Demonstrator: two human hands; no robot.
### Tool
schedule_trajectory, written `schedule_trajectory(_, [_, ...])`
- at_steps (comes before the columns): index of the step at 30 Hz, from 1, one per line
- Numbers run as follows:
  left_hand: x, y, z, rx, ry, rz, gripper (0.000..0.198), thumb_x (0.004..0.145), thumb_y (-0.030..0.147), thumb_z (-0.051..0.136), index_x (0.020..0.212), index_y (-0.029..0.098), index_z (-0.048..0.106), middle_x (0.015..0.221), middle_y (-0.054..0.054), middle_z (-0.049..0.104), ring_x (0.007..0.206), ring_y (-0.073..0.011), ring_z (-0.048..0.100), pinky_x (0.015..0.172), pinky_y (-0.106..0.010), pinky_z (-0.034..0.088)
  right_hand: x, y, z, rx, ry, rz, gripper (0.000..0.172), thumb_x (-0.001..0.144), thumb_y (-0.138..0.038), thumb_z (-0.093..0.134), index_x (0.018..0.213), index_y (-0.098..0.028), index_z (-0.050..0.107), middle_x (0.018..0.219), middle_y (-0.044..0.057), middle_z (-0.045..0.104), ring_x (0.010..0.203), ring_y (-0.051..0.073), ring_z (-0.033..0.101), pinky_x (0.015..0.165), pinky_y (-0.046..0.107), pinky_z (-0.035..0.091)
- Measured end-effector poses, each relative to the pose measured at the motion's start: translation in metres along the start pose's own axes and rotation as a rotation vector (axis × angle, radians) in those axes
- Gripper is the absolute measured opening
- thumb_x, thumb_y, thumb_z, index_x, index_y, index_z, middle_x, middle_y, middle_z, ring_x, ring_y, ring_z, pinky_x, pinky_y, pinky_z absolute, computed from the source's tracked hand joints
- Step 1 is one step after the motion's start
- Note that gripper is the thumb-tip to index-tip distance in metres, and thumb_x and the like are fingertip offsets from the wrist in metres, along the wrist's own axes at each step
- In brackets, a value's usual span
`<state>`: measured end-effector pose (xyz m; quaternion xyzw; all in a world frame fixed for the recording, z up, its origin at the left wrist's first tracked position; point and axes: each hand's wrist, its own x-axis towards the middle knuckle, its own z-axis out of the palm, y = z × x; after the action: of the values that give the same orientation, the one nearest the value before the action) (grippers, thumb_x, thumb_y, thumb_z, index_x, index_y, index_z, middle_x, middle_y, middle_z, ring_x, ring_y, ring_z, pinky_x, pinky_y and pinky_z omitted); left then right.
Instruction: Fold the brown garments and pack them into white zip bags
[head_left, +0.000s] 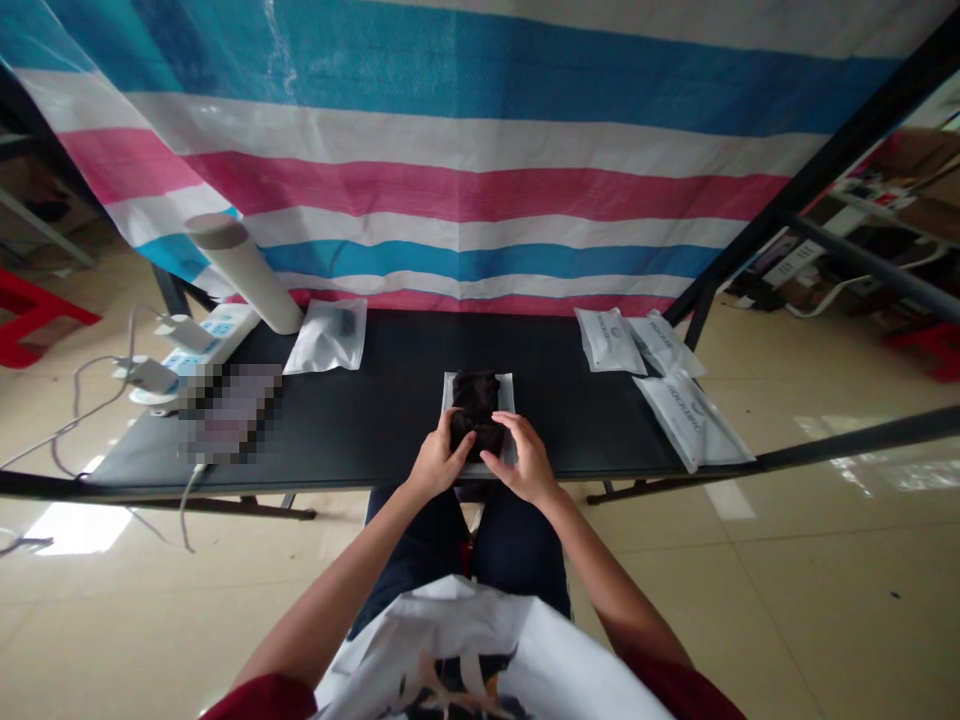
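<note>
A dark, folded piece of cloth point(477, 392) lies on top of a flat white pouch point(509, 390) at the front edge of the black table point(592, 430). On the cloth's left side, my left hand point(441, 458) grips it with bent fingers and thumb. From the right, my right hand point(526, 462) holds the near part of the same cloth, its thumb low and fingers curled over the edge. Only the pouch's margins show around the cloth. What kind of item the cloth is cannot be made out.
Three white printed pouches point(609, 340) lie at the table's right end. Toward the left are another pouch point(330, 338), a pale cylindrical bottle point(251, 275), a power strip point(225, 330) with plugs and cables, and a pixelated flat object point(234, 410). A striped tarp point(465, 190) hangs behind.
</note>
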<state>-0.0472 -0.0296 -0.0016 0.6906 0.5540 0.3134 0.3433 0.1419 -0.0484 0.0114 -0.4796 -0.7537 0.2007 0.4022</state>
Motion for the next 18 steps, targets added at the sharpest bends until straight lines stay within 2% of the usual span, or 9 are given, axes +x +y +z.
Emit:
schedule_trajectory(1, [0.002,0.002,0.003,0.034,0.023,-0.022,0.048,0.092,0.043,0.048,0.132,0.018,0.04,0.071,0.0,0.061,0.062,-0.0194,0.062,0.062,-0.029,0.045,-0.003,-0.001,0.004,-0.045,0.02,-0.008,0.048,0.084,-0.038,0.064,0.129,-0.026,0.053,0.13,0.012,0.059,0.124,0.028,0.054,0.106,0.048,0.045])
schedule_trajectory(3, [0.006,0.004,0.008,0.107,0.05,-0.052,0.05,0.091,0.042,0.048,0.134,0.017,0.04,0.067,0.0,0.06,0.059,-0.0204,0.062,0.06,-0.029,0.044,-0.006,-0.003,0.012,-0.129,0.062,-0.015,0.04,0.086,-0.033,0.062,0.125,-0.027,0.058,0.131,0.011,0.059,0.127,0.028,0.052,0.108,0.049,0.043])
schedule_trajectory(6, [0.011,0.005,0.01,0.178,0.062,-0.071,0.051,0.09,0.041,0.049,0.134,0.016,0.04,0.069,-0.002,0.062,0.063,-0.0229,0.065,0.061,-0.03,0.044,-0.01,-0.005,0.018,-0.192,-0.003,-0.061,0.03,0.088,-0.025,0.057,0.117,-0.03,0.064,0.123,0.008,0.065,0.124,0.027,0.055,0.107,0.048,0.044])
schedule_trajectory(11, [0.017,0.001,0.005,0.143,0.025,-0.075,0.047,0.092,0.042,0.048,0.131,0.016,0.045,0.073,-0.003,0.064,0.068,-0.0226,0.067,0.067,-0.031,0.048,-0.011,-0.007,0.02,-0.2,-0.12,-0.091,0.05,0.084,-0.029,0.061,0.133,-0.023,0.055,0.131,0.01,0.062,0.125,0.026,0.055,0.107,0.044,0.046])
schedule_trajectory(14, [0.012,-0.002,0.002,0.082,0.045,0.001,0.05,0.094,0.046,0.046,0.135,0.017,0.042,0.095,-0.009,0.067,0.091,-0.0248,0.067,0.082,-0.037,0.051,-0.007,-0.008,0.02,-0.22,-0.177,-0.095,0.06,0.08,-0.028,0.065,0.138,-0.019,0.051,0.131,0.012,0.061,0.124,0.028,0.054,0.106,0.045,0.046])
schedule_trajectory(16, [0.006,-0.003,0.002,0.047,0.077,0.057,0.052,0.095,0.048,0.044,0.137,0.017,0.041,0.117,-0.014,0.062,0.112,-0.0266,0.06,0.096,-0.042,0.047,-0.002,-0.007,0.02,-0.248,-0.224,-0.105,0.062,0.078,-0.026,0.067,0.137,-0.02,0.051,0.13,0.013,0.061,0.121,0.03,0.054,0.104,0.047,0.047])
schedule_trajectory(18, [0.0,-0.006,0.004,0.014,0.1,0.083,0.052,0.096,0.048,0.042,0.138,0.018,0.04,0.128,-0.015,0.056,0.123,-0.0264,0.053,0.105,-0.044,0.041,0.006,-0.006,0.021,-0.279,-0.263,-0.111,0.059,0.078,-0.023,0.068,0.135,-0.021,0.052,0.129,0.013,0.061,0.119,0.03,0.055,0.101,0.047,0.048])
